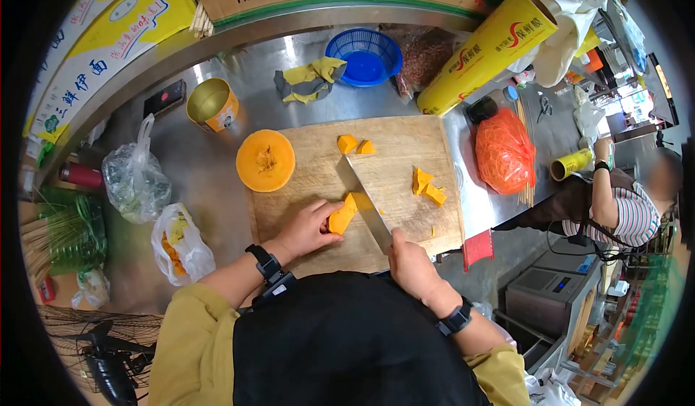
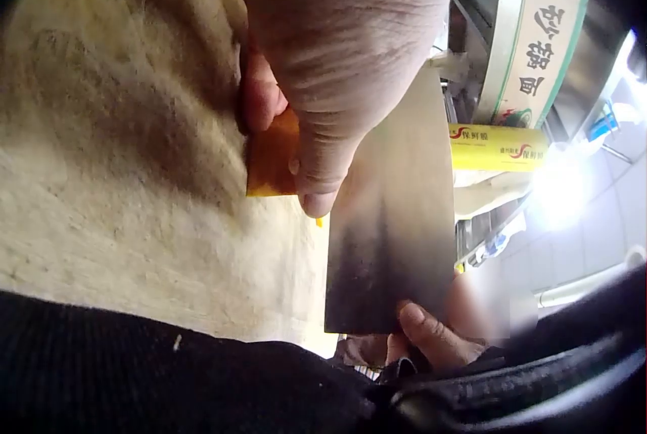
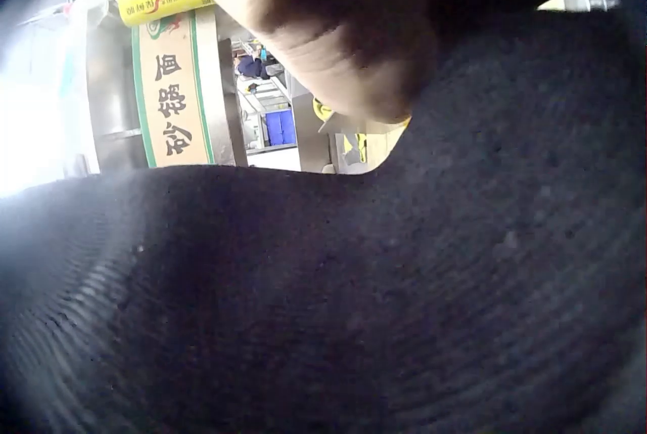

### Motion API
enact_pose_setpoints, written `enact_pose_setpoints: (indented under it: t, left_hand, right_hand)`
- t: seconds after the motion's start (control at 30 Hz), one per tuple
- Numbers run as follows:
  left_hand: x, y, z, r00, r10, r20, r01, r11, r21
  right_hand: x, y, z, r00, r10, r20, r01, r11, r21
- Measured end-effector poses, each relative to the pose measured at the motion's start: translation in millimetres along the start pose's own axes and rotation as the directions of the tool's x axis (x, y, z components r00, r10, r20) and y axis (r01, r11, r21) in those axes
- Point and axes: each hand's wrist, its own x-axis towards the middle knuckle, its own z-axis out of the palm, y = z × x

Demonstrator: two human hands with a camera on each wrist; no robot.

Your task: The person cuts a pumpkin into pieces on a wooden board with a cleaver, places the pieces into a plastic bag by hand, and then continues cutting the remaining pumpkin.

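On a wooden cutting board (image 1: 318, 167), my left hand (image 1: 310, 228) holds a piece of pumpkin (image 1: 340, 221), its fingers and thumb on either side. My right hand (image 1: 414, 268) grips the handle of a cleaver (image 1: 368, 210). The wide blade stands right beside the pumpkin piece, close to my left thumb in the left wrist view. A round cut pumpkin (image 1: 266, 161) lies face up at the board's left edge. Small pumpkin chunks (image 1: 347, 144) sit beyond the blade, and more chunks (image 1: 434, 194) lie to its right. Dark cloth fills most of the right wrist view.
Behind the board stand an orange tin (image 1: 223, 112), a grey-yellow cloth (image 1: 308, 80), a blue basket (image 1: 387, 44) and a yellow cling film roll box (image 1: 485, 55). A red bag (image 1: 503, 152) sits right, plastic bags (image 1: 181, 243) left. Another person (image 1: 615, 203) is at far right.
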Motion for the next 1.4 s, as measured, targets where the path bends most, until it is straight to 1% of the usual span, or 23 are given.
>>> enact_pose_setpoints:
  t: [0.07,0.17,0.23,0.27,0.33,0.37,0.47,0.5,0.6,0.63,0.7,0.77,0.8,0.87,0.9,0.93,1.0,1.03,1.1,1.2,1.33,1.37,1.4]
  left_hand:
    - [1,0,0,1.0,0.028,-0.008,-0.028,1.0,-0.013]
    - [3,19,-9,0.989,-0.101,0.107,0.079,0.978,0.191]
    - [3,19,-14,0.992,0.014,0.124,-0.046,0.967,0.252]
    - [4,19,-16,0.989,0.072,0.13,-0.106,0.955,0.278]
    - [1,17,-21,0.993,0.1,0.061,-0.114,0.947,0.301]
    - [-3,16,-24,0.994,0.106,0.029,-0.11,0.943,0.313]
    - [-15,7,-29,0.998,-0.064,-0.01,0.064,0.997,0.03]
    - [-18,1,-25,0.986,-0.167,-0.003,0.167,0.986,-0.004]
    - [-20,4,-16,0.998,-0.062,-0.023,0.064,0.993,0.101]
    - [-15,10,-15,0.998,0.049,-0.029,-0.042,0.98,0.192]
    - [-6,24,-18,0.964,0.265,-0.013,-0.241,0.897,0.371]
    - [-3,27,-18,0.98,0.169,0.106,-0.196,0.913,0.359]
    - [0,29,-19,0.978,0.12,0.17,-0.175,0.918,0.357]
    - [2,43,-22,0.97,-0.126,0.206,0.053,0.943,0.327]
    - [3,48,-24,0.941,-0.248,0.229,0.167,0.932,0.32]
    - [4,49,-25,0.968,-0.137,0.211,0.035,0.905,0.425]
    - [5,50,-27,0.973,0.096,0.211,-0.207,0.766,0.608]
    - [9,50,-28,0.933,0.243,0.266,-0.359,0.692,0.627]
    - [23,45,-29,0.779,0.501,0.377,-0.613,0.483,0.625]
    - [24,30,-34,0.876,0.193,0.441,-0.453,0.643,0.617]
    - [-2,38,-36,0.958,-0.023,0.285,-0.177,0.734,0.656]
    - [-9,41,-33,0.964,-0.089,0.251,-0.099,0.754,0.649]
    - [-16,42,-31,0.964,-0.156,0.217,-0.019,0.77,0.638]
  right_hand:
    - [10,-1,9,1.0,-0.003,-0.009,0.003,1.0,-0.018]
    - [25,0,14,0.997,-0.033,-0.071,0.032,0.999,-0.015]
    - [28,11,11,0.985,-0.077,-0.153,0.083,0.996,0.032]
    - [26,15,9,0.985,-0.055,-0.164,0.069,0.994,0.08]
    - [20,19,3,0.986,-0.027,-0.164,0.055,0.985,0.166]
    - [14,19,1,0.987,0.003,-0.164,0.043,0.959,0.278]
    - [-6,6,-17,0.979,-0.089,-0.181,0.134,0.959,0.25]
    - [-10,2,-23,0.987,-0.095,-0.133,0.124,0.965,0.23]
    - [-20,-1,-23,0.983,-0.165,-0.082,0.179,0.96,0.216]
    - [-23,-1,-23,0.987,-0.142,-0.073,0.155,0.959,0.239]
    - [-28,10,-16,0.981,-0.126,-0.145,0.164,0.941,0.297]
    - [-32,19,-12,0.973,-0.096,-0.21,0.171,0.911,0.375]
    - [-37,24,-12,0.979,-0.019,-0.201,0.107,0.893,0.437]
    - [-53,15,-26,0.975,0.141,-0.171,-0.021,0.829,0.559]
    - [-59,17,-28,0.968,0.159,-0.194,-0.012,0.801,0.598]
    - [-65,25,-26,0.962,0.215,-0.167,-0.079,0.809,0.583]
    - [-74,34,-21,0.954,0.24,-0.181,-0.093,0.809,0.581]
    - [-78,33,-18,0.948,0.248,-0.2,-0.087,0.806,0.586]
    - [-85,31,-13,0.937,0.26,-0.233,-0.077,0.805,0.588]
    - [-91,30,-9,0.957,0.222,-0.186,-0.074,0.809,0.583]
    - [-88,25,-8,0.974,0.197,-0.114,-0.108,0.84,0.532]
    - [-82,27,-2,0.974,0.103,-0.204,0.0,0.892,0.452]
    - [-81,27,0,0.979,0.099,-0.18,-0.008,0.894,0.449]
